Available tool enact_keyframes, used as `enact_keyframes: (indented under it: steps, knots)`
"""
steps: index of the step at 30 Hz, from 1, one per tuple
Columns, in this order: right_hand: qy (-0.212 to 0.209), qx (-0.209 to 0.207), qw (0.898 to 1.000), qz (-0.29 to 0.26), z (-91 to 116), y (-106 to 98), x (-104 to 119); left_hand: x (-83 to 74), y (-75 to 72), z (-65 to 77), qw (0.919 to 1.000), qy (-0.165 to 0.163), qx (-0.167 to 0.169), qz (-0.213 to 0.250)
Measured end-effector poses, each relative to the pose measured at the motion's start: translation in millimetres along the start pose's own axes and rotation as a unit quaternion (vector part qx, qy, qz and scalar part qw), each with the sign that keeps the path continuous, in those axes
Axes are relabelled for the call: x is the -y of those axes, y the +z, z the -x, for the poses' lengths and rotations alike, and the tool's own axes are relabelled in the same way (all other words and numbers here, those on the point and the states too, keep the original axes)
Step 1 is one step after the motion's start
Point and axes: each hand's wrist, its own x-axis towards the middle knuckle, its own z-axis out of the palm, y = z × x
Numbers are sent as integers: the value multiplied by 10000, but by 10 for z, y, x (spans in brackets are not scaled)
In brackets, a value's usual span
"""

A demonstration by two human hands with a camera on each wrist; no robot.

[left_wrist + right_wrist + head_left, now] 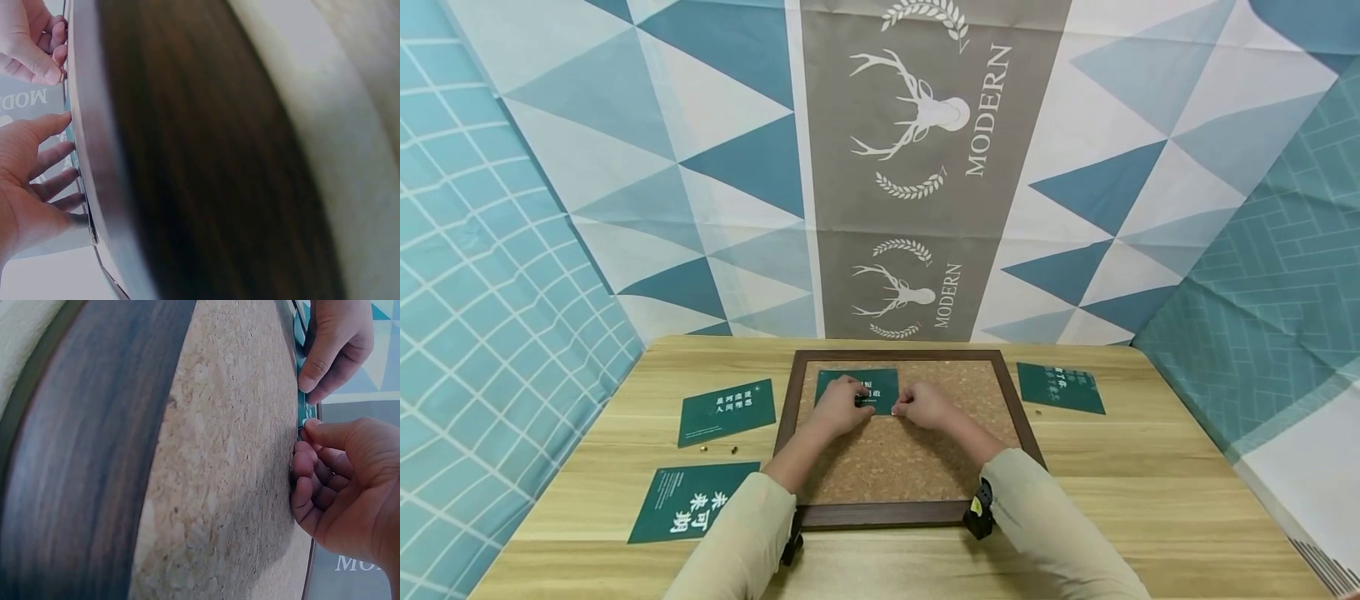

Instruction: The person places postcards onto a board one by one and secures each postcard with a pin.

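Note:
A dark green card [880, 387] with white characters lies on a cork board [895, 467] near its upper edge, partly covered by my hands. My left hand [841, 406] presses the card with spread, fairly straight fingertips; in the left wrist view the left hand [31, 181] has gaps between its fingers. At the card's lower right corner, my right hand [927, 405] pinches a tiny pushpin between thumb and forefinger. In the right wrist view the right hand [350, 481] has its other fingers curled, and the pin is mostly hidden.
A dark wooden frame [883, 515] surrounds the cork. Left of it lie a green card [726, 412], a larger green card [688, 500] and small brass-coloured pins [734, 450]. To the right are overlapping-looking green print on a card [1060, 387] and another pin [1038, 412].

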Motion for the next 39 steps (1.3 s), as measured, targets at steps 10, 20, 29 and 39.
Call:
enact_keyframes:
  steps: [10, 20, 29, 39]
  knots:
    - [179, 93, 9994, -272, -7, -4, -6, 14, 22, -14, 10000, 15, -56, -41]
    - [167, 218, 9992, -306, -29, -8, -14, -4, 12, -3, 10000, 37, -62, -4]
    - [318, 233, 9990, -214, -40, -18, 13, -16, 5, -2, 10000, 25, -66, -37]
    - [407, 108, 9991, -31, -10, -12, 68, -16, 10, -7, 10000, -7, -2, -61]
